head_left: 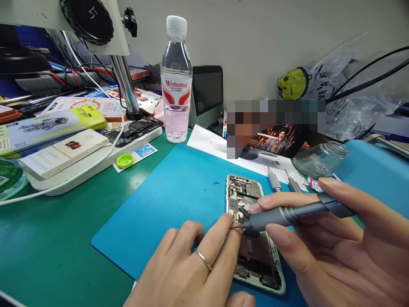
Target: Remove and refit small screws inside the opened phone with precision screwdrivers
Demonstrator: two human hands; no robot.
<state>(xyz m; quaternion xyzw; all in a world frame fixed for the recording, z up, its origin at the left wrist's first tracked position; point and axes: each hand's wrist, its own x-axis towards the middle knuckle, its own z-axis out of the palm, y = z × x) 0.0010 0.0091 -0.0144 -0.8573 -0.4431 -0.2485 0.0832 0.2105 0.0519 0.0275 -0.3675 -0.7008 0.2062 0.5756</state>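
An opened smartphone (244,256) with its inner boards bare lies face up on the blue mat (153,204). My left hand (194,264), with a ring on one finger, rests over the phone's left side. Its index and middle fingers reach out to the inner parts, and its thumb is apart from them. My right hand (329,238) is closed round a grey precision screwdriver (271,219), held slanted. The driver's thin tip is between the left fingertips, over the phone's middle. What lies right under the tip is hidden by the fingers.
Two more screwdrivers (274,179) lie behind the phone on white paper (207,145). Beyond stand a glass jar (322,157), a lit screen (281,138) and a water bottle (177,85). Boxes and a white microscope base (79,164) with a cable fill the left.
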